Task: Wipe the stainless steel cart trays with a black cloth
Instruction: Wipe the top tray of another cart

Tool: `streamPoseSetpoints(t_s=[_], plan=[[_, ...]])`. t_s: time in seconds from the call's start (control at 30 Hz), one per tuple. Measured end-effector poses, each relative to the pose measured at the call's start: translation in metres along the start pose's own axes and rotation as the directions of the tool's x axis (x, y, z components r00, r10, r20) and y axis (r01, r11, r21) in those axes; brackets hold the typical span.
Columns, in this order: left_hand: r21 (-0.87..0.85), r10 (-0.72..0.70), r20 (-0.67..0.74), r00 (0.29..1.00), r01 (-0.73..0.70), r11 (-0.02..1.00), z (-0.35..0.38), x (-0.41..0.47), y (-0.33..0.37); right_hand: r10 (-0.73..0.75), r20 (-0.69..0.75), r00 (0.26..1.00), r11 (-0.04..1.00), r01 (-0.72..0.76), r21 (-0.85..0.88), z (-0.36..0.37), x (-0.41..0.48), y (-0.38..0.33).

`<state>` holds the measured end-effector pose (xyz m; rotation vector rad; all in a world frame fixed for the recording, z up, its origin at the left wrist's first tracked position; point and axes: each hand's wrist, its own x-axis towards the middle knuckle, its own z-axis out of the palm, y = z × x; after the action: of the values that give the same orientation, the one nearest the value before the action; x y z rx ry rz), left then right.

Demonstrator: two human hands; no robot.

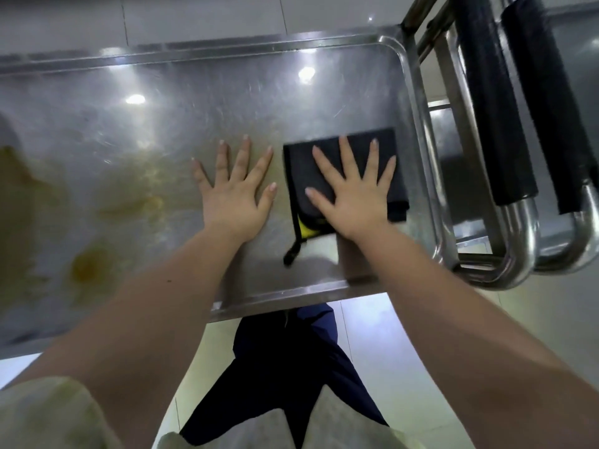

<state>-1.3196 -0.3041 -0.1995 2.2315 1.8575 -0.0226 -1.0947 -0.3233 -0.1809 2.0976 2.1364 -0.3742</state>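
Pressing: right hand (353, 196), fingers straight and spread, flat on cloth (299, 170)
Left hand (233, 196): fingers spread, palm on bare tray (194, 108), just beside cloth
Cloth: black, folded, yellow edge showing, centre right of frame, near tray's right rim
Stains (87, 267): yellowish, on tray, left of frame
Handles (499, 124): steel, black grips, upper right of frame

The stainless steel cart tray (194, 92) had a raised rim and a scratched, shiny bed. A folded black cloth (299, 170) lay flat near its right end. Just left of it, the left hand (235, 192) rested palm-down, fingers spread. Yellow-brown stains (87, 267) smeared the left part.
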Motion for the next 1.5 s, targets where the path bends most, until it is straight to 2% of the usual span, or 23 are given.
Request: streamPoseSetpoints(t_s=[0.13,0.2,0.37,0.47,0.6,0.7,0.9,0.97,1.07,1.17,1.3,1.37,1.5], plan=[[-0.007,0.011,-0.024,1.0,-0.011,1.0,0.002,-0.002,0.001,-0.028,0.025,0.999,0.999,0.029,-0.024,0.025,-0.111,-0.005],[0.012,0.022,-0.043,0.999,-0.022,1.0,0.003,-0.003,0.001,-0.016,0.054,0.998,0.999,0.018,-0.028,0.026,-0.114,-0.002],[0.019,0.032,-0.053,0.998,-0.031,0.999,0.004,0.001,-0.002,0.066,-0.01,0.998,0.998,-0.066,-0.001,0.001,0.015,-0.005],[0.024,0.022,-0.057,0.998,-0.02,1.0,0.005,0.001,-0.003,0.111,0.019,0.994,0.994,-0.112,0.01,-0.023,0.107,-0.009],[0.02,-0.005,-0.051,0.999,0.006,1.0,0.004,0.002,-0.002,0.112,0.062,0.992,0.994,-0.112,0.004,-0.033,0.141,-0.011],[0.022,-0.021,-0.017,1.0,0.021,1.0,0.002,0.003,0.0,0.054,0.036,0.998,0.999,-0.054,0.004,-0.021,0.085,-0.007],[0.023,-0.011,0.01,1.0,0.01,1.0,0.001,0.003,-0.002,-0.08,0.032,0.996,0.996,0.081,-0.038,0.025,-0.099,0.003],[0.012,-0.003,0.01,1.0,0.003,1.0,0.001,0.003,-0.003,-0.106,0.04,0.994,0.993,0.108,-0.047,0.026,-0.115,0.031],[0.015,0.0,0.001,1.0,0.0,1.0,0.001,0.004,-0.003,-0.049,0.057,0.997,0.997,0.052,-0.058,0.014,-0.116,0.064],[0.029,0.008,-0.007,1.0,-0.007,1.0,0.001,0.003,-0.001,0.01,0.099,0.995,0.998,-0.004,-0.063,0.013,-0.116,0.063],[0.049,0.022,-0.009,1.0,-0.022,0.999,0.002,0.003,-0.001,0.001,0.12,0.993,0.998,0.006,-0.062,-0.001,-0.076,0.051],[0.045,0.024,-0.013,1.0,-0.024,0.999,0.002,0.003,-0.001,-0.028,0.108,0.994,0.998,0.035,-0.059,-0.015,-0.022,0.045],[0.037,0.023,-0.03,0.999,-0.022,0.999,0.001,0.002,-0.001,0.029,0.099,0.995,0.999,-0.027,-0.021,-0.043,0.111,0.034]])
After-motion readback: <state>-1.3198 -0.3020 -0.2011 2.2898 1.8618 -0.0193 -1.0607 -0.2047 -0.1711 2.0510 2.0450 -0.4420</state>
